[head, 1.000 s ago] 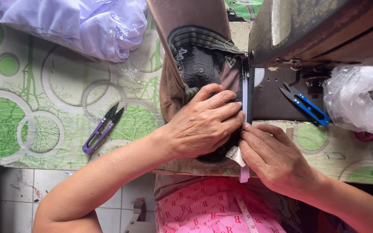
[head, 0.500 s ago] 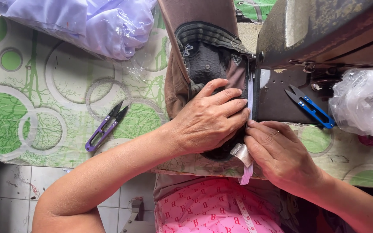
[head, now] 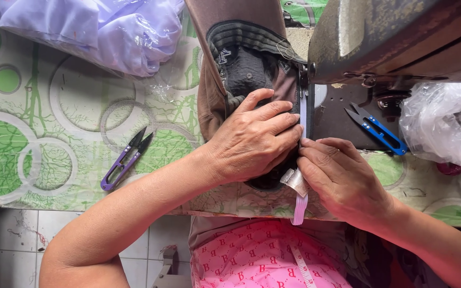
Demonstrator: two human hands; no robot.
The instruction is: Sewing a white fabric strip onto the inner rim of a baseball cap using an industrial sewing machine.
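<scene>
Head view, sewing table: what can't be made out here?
- The needle: hidden under the sewing machine head.
- Brown garment beneath the left hand: covered by the palm.
- Far end of the white elastic strip: runs under the machine.
- Right hand fingertips: tucked against the fabric.
- Contents of the clear plastic bag: blurred, cut by the right edge.

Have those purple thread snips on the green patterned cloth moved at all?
No. The purple thread snips lie on the same circle of the green patterned tablecloth as before.

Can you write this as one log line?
left hand: flat on brown garment | right hand: guiding white strip | purple snips: on table
</scene>
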